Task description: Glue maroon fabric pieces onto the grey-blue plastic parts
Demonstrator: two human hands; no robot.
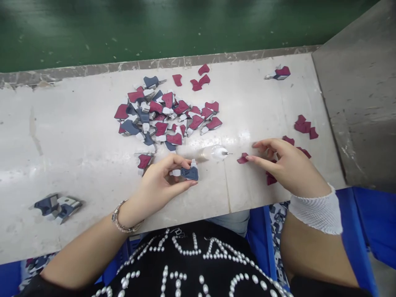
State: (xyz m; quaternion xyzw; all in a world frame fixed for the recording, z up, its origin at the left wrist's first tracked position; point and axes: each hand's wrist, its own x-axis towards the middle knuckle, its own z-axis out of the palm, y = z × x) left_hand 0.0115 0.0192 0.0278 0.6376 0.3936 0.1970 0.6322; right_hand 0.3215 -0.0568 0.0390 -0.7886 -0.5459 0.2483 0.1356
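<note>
My left hand (pixel 161 181) grips a small dark-blue and white plastic part (pixel 189 173) between thumb and fingers, its blue face up. My right hand (pixel 281 165) is over the right side of the table, thumb and index finger apart. A flat maroon piece (pixel 242 158) lies at its thumb tip; whether they touch I cannot tell. More maroon pieces (pixel 271 179) lie under and beside this hand, partly hidden. Between my hands lies a clear bottle with a thin needle tip (pixel 216 153), pointing right.
A heap of maroon, blue and white parts (pixel 163 117) covers the table's middle. Loose maroon pieces (pixel 204 79) lie behind it, others (pixel 305 125) at right. Single parts sit at far right (pixel 280 73) and lower left (pixel 57 206). A metal panel (pixel 361 95) bounds the right; blue bins (pixel 261 239) stand below.
</note>
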